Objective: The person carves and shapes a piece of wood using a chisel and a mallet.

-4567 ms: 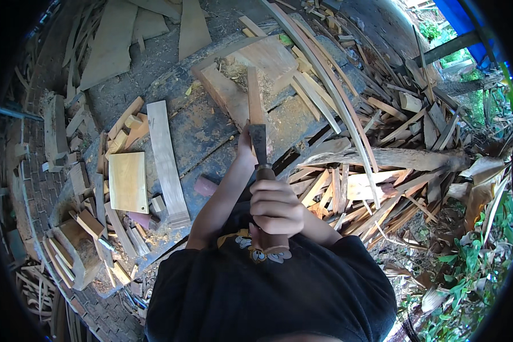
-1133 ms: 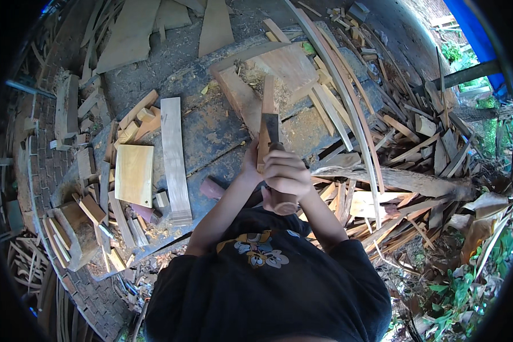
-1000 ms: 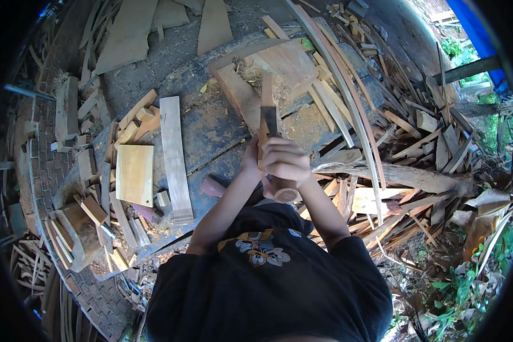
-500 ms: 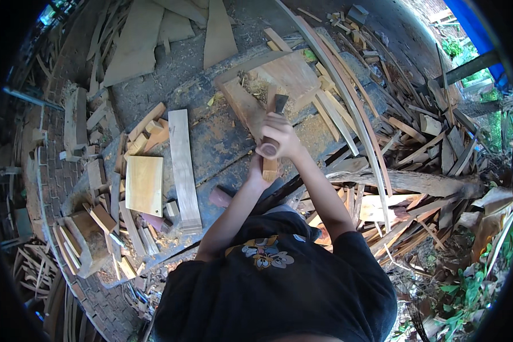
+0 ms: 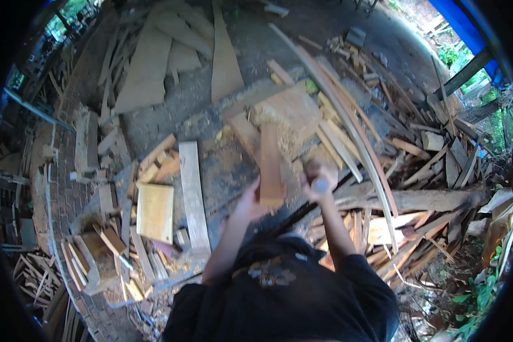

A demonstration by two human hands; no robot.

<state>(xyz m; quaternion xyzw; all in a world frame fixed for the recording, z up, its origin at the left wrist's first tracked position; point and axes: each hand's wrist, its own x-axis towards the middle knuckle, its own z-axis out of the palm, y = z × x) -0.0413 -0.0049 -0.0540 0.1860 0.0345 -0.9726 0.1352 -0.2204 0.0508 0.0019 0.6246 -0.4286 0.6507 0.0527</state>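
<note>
My left hand (image 5: 253, 200) is closed on the near end of a reddish-brown wood block (image 5: 272, 162). The block's far end rests by a thick wooden slab (image 5: 293, 108) strewn with shavings. To the right of the block, apart from it, my right hand (image 5: 314, 178) is closed round a wooden-handled bladed tool (image 5: 320, 185). The round butt of its handle faces up. Motion smears this hand, and the tool's blade cannot be made out now; half a second ago it showed as dark metal.
A pale square board (image 5: 155, 212) and a long grey plank (image 5: 194, 196) lie left on the worn worktable (image 5: 225, 171). Long curved strips (image 5: 347, 125) cross the right side. Scrap wood (image 5: 416, 199) is heaped beyond them. Large flat sheets (image 5: 145, 62) lie at the back.
My right hand has swung right and away from the block, carrying the tool. The block and my left hand now sit lower in view, with more of the block exposed. The whole view has shifted somewhat.
</note>
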